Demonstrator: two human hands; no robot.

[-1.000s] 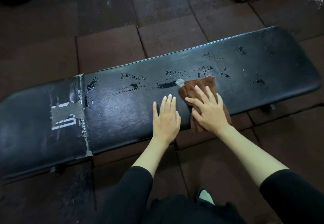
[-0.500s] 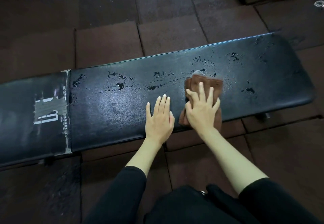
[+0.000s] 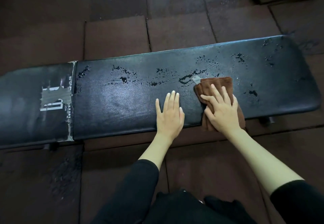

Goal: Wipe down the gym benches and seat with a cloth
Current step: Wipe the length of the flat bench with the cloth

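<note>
Brown cloth point(image 3: 219, 90) lies folded on the black padded bench point(image 3: 122, 104), near its right end, its near edge hanging over the bench's front edge. The right hand point(image 3: 221, 111) presses it flat, fingers point(image 3: 214, 90) spread and grasping nothing; the left hand point(image 3: 169, 116) rests open just left of the cloth, bracing. Water drops point(image 3: 157, 78) streak the bench's far half. Best, I judge, to keep firm flat pressure and sweep in long overlapping passes toward those drops.

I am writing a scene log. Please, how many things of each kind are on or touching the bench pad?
Hands: 2, left hand and right hand, both on the bench
Brown cloth: 1
Grey tape patch: 1
Total: 4
</note>
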